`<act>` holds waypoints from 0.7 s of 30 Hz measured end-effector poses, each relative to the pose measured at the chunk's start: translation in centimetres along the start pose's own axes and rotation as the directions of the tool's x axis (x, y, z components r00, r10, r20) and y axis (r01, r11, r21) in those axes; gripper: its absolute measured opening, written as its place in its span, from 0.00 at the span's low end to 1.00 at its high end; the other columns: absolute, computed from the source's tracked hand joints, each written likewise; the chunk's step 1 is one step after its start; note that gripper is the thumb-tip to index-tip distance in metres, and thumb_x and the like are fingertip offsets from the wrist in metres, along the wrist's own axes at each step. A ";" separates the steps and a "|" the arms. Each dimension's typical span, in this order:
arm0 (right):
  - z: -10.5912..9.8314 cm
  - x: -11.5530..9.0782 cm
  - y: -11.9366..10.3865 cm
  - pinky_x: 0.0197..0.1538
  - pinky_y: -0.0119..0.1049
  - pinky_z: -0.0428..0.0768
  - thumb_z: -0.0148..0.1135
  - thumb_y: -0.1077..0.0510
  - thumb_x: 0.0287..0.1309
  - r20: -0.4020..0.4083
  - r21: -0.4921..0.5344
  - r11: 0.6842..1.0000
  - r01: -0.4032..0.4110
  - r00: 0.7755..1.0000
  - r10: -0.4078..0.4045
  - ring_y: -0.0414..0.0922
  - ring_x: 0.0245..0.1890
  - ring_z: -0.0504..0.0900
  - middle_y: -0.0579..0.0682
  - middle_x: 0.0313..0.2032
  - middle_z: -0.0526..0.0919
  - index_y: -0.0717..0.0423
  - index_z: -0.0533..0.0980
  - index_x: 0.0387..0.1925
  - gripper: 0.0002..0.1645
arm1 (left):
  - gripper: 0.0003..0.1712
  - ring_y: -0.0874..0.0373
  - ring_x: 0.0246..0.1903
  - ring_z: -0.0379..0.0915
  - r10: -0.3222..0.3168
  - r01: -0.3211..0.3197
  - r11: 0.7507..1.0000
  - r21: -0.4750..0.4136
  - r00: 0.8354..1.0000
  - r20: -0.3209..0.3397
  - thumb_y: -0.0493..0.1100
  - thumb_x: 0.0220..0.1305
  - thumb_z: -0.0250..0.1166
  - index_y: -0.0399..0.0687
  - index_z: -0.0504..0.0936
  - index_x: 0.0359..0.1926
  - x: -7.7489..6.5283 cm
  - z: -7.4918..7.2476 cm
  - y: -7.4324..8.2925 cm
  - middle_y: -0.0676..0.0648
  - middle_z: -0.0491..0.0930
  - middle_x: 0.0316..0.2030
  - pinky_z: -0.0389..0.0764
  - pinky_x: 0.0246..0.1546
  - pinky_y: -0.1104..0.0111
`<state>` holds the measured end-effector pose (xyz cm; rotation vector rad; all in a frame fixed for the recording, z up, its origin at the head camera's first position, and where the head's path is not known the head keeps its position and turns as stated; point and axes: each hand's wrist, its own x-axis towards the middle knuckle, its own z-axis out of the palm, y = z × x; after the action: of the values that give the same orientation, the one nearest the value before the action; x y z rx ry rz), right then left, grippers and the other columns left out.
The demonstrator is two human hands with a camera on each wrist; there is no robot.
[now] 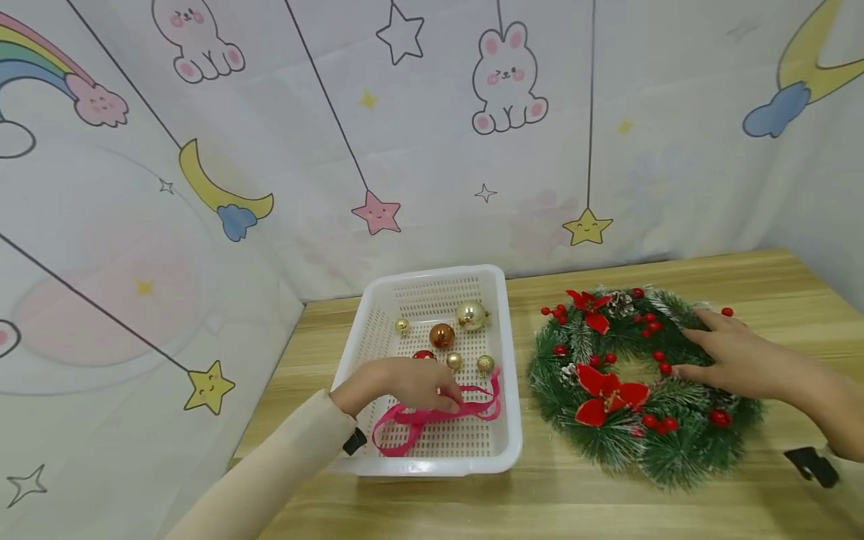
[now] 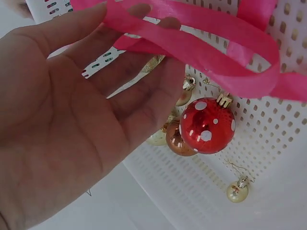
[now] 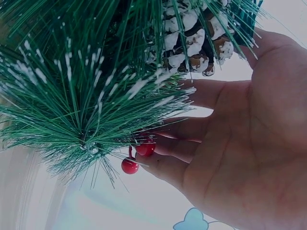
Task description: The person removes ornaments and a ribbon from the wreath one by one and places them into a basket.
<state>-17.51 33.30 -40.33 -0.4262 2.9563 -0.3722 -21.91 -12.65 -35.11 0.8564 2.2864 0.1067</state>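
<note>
In the head view my left hand (image 1: 408,384) reaches down into a white plastic basket (image 1: 514,405), palm down. Its thumb and fingertips pinch a bright pink ribbon (image 2: 201,60), which lies in loose loops over the basket's floor. Behind the hand, a red ball ornament with white dots (image 2: 208,127) is partly hidden in the head view. My right hand (image 1: 742,356) rests at the right side of a green wreath (image 1: 675,457), fingers spread and fairly straight. In the right wrist view its fingers touch the needles near red berries (image 3: 129,166) and a snow-tipped pine cone (image 3: 192,43).
Inside the basket lie a brown ball (image 1: 442,336), a large pale gold ball (image 1: 472,315) and several small gold balls. The wreath bears red flowers (image 1: 607,397). Both stand on a wooden table (image 1: 459,510), with a printed cloth (image 1: 432,150) hanging behind.
</note>
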 end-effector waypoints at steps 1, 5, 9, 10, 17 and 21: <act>0.0 0.0 0.0 0.63 0.83 0.60 0.71 0.44 0.65 0.000 0.000 1.000 0.001 1.000 -0.001 0.89 0.65 0.56 0.91 0.69 0.53 0.83 0.70 0.64 0.48 | 0.15 0.66 0.40 0.74 -0.015 0.015 1.000 0.009 1.000 0.007 0.48 0.76 0.65 0.56 0.89 0.57 0.0 0.1 0.1 0.58 0.86 0.45 0.81 0.49 0.70; -0.1 0.1 -0.2 0.64 0.83 0.60 0.71 0.43 0.65 0.001 -0.004 1.000 0.007 1.000 -0.007 0.89 0.66 0.56 0.91 0.70 0.53 0.82 0.70 0.64 0.48 | 0.16 0.65 0.49 0.77 -0.031 0.031 0.999 0.037 0.999 0.012 0.49 0.77 0.63 0.60 0.88 0.60 -0.4 0.2 0.3 0.59 0.86 0.51 0.82 0.60 0.63; -0.2 0.1 -0.4 0.63 0.83 0.62 0.71 0.43 0.65 -0.002 -0.007 1.000 0.023 1.000 -0.023 0.89 0.65 0.57 0.91 0.70 0.53 0.82 0.71 0.64 0.47 | 0.16 0.62 0.61 0.78 -0.027 0.027 0.999 0.036 1.000 -0.003 0.48 0.78 0.62 0.59 0.87 0.61 -1.0 0.1 0.1 0.58 0.85 0.58 0.79 0.68 0.58; -0.2 0.0 -0.5 0.63 0.83 0.63 0.71 0.43 0.65 -0.004 -0.009 1.000 0.026 1.000 -0.026 0.89 0.65 0.57 0.90 0.70 0.53 0.82 0.71 0.64 0.47 | 0.16 0.61 0.63 0.78 -0.025 0.025 0.999 0.036 1.000 -0.009 0.48 0.78 0.61 0.59 0.87 0.61 -1.1 0.1 0.1 0.57 0.85 0.58 0.78 0.69 0.58; -0.9 -0.1 -0.5 0.61 0.80 0.68 0.71 0.43 0.66 -0.015 -0.012 0.999 0.034 0.999 -0.034 0.88 0.66 0.58 0.89 0.71 0.53 0.81 0.69 0.66 0.48 | 0.17 0.60 0.64 0.79 0.002 -0.001 1.000 0.024 0.998 -0.065 0.48 0.78 0.61 0.55 0.86 0.62 -2.4 -0.5 0.1 0.55 0.85 0.61 0.78 0.69 0.58; -1.4 -0.1 -0.5 0.61 0.80 0.67 0.70 0.39 0.66 -0.041 -0.024 0.999 0.028 0.999 -0.029 0.87 0.66 0.60 0.87 0.71 0.55 0.78 0.70 0.67 0.50 | 0.19 0.56 0.64 0.79 0.023 -0.025 1.000 -0.012 0.990 -0.141 0.46 0.78 0.62 0.51 0.84 0.65 -3.7 -1.0 -0.1 0.51 0.84 0.63 0.79 0.68 0.56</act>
<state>-17.48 33.14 -38.88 -0.4701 3.0003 -0.3545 -20.55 -14.81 -32.19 0.8949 2.4039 0.1997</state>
